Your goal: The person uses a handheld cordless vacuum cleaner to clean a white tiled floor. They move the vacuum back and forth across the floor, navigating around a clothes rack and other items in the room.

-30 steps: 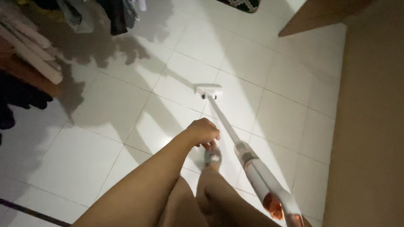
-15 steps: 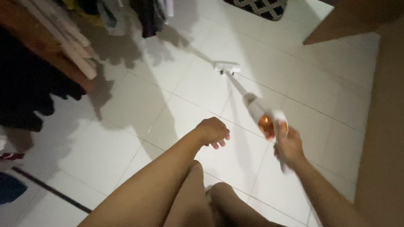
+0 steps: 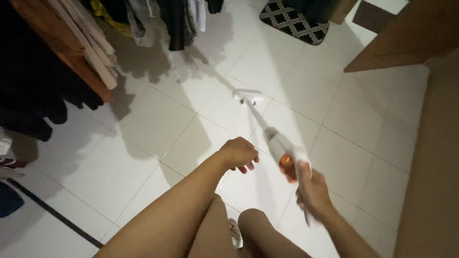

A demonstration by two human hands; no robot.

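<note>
Dim room, white tile floor [image 3: 134, 155]. My right hand [image 3: 312, 191] is wrapped round the handle of a stick vacuum [image 3: 278, 144], fingers closed on the grip; hand a bit blurred. Vac slants away from me, head [image 3: 248, 98] flat on tiles well ahead, body w/ orange part just above my knuckles. My left hand [image 3: 238, 153] hangs free over the floor, holding nothing, fingers loosely curled & pointing down, near the vac body but not touching it. My knees show at bottom centre, btwn the two arms.

Upper left: clothes [image 3: 157, 10] hang on a rail, casting shadows on tiles. Wooden shelf edge [image 3: 86, 69] below them, w/ dark fabric stacked at left. Top centre: black-and-white patterned mat [image 3: 292, 22] on the floor, well apart from vac head. Right side: brown wall or door panel [image 3: 442, 171] close beside my right arm.
</note>
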